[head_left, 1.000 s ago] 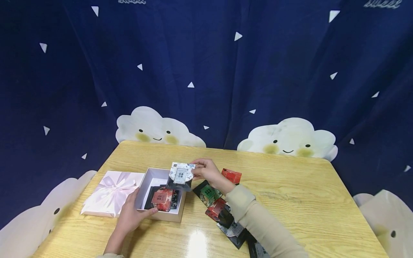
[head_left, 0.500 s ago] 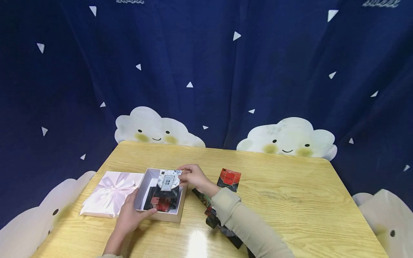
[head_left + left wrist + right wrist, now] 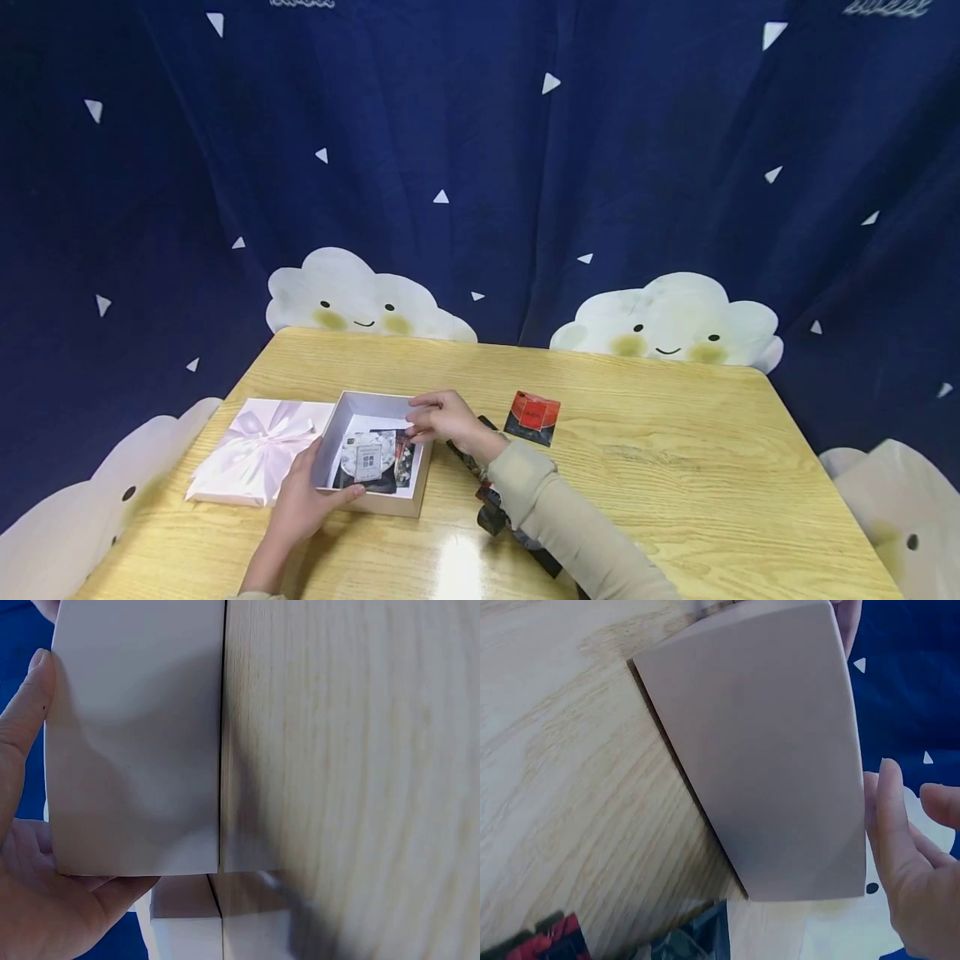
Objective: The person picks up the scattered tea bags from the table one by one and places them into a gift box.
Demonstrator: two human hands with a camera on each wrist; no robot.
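White-and-black packet (image 3: 367, 461) lies flat, label up, inside the open box (image 3: 397, 505), toward its near left part, on top of other dark and red packets that show along its right side. Left hand (image 3: 303, 497) is clamped on the near left corner of the box, its thumb laid along the near wall and its fingers against the left wall. Right hand (image 3: 450, 422) reaches over the far part of the right wall, fingers loosely bent and apart, with no packet between them; whether a fingertip touches the rim is hard to tell, since the wall hides part of the hand in the right wrist view.

Just left of the box sits a pale pink bow-topped piece (it looks like a lid) (image 3: 251, 467) on the wooden tabletop (image 3: 675, 467). To the right of the right hand, a red packet (image 3: 534, 417) with a black lower part lies apart from the others. Nearer the person, a line of dark, green and red packets (image 3: 543, 558) is partly covered by the beige right sleeve (image 3: 585, 533). Behind the tabletop hangs a navy curtain (image 3: 480, 150) with white triangles and smiling clouds.
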